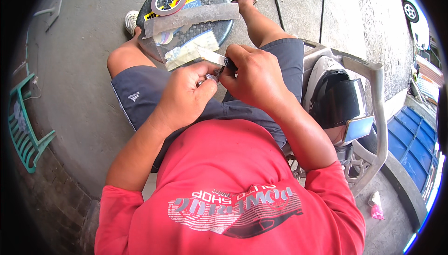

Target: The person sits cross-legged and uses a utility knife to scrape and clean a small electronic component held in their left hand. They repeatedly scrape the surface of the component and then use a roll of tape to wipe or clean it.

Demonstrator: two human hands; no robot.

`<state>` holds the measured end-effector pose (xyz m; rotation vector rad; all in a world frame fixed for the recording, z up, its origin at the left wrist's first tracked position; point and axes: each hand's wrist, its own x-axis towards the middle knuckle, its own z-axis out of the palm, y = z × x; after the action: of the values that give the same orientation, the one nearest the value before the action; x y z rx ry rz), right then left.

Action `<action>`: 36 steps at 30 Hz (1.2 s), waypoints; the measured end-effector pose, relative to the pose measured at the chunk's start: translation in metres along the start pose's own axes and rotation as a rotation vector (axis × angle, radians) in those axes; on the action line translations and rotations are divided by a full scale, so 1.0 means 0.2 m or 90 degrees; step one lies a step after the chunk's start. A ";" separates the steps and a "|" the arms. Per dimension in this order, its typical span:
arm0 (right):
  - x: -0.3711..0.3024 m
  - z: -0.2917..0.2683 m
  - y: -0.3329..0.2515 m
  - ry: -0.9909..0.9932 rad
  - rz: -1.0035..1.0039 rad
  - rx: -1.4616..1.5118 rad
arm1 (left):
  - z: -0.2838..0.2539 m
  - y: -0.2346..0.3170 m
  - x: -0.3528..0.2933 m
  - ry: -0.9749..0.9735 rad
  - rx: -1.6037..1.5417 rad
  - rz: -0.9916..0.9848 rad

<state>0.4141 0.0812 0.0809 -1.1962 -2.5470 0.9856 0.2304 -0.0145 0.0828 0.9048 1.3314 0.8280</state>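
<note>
My left hand (189,92) is closed, pinching a small shiny silvery piece (212,77) whose kind I cannot make out. Close beside it, my right hand (252,71) grips the black handle of a knife (210,56). Its broad pale blade points up and left, over the near edge of a round dark stool top (224,30) between my legs. On that top lie a roll of tape (169,1), a yellow and blue packet (191,2), a cloudy plastic strip (191,17) and a pale yellow printed sheet (193,49).
To my right, a white helmet with a dark visor (338,99) rests by a grey chair's armrest (380,110), near a flat rectangular object (358,129). A green chair (28,124) stands left. Dark cables (322,3) cross the concrete; a pink bag (377,212) lies behind right.
</note>
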 end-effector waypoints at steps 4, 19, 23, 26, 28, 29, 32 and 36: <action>0.01 -0.02 0.17 -0.074 0.187 0.390 | -0.08 0.00 -0.02 -0.075 -0.238 -0.100; -0.07 -0.12 0.04 -0.197 0.262 0.581 | -0.13 -0.01 -0.05 -0.083 -0.219 -0.086; -0.06 -0.03 0.02 -0.083 0.147 0.498 | -0.08 0.02 -0.06 -0.051 -0.042 0.009; -0.02 -0.15 -0.01 -0.213 0.253 0.496 | -0.09 -0.02 -0.07 -0.048 0.053 0.101; -0.03 -0.13 0.03 -0.221 0.273 0.564 | -0.08 -0.01 -0.08 -0.041 0.108 0.116; -0.04 -0.12 0.05 -0.223 0.284 0.598 | -0.08 0.00 -0.08 -0.039 0.135 0.124; -0.03 -0.07 0.04 -0.166 0.324 0.672 | -0.01 0.05 -0.10 0.043 0.232 0.174; -0.06 0.03 -0.03 -0.006 0.249 0.424 | 0.07 -0.04 -0.09 0.134 0.284 0.233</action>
<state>0.4158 0.0674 0.0809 -1.4621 -1.7544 1.7331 0.2437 -0.0356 0.0832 1.4756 1.5933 0.9412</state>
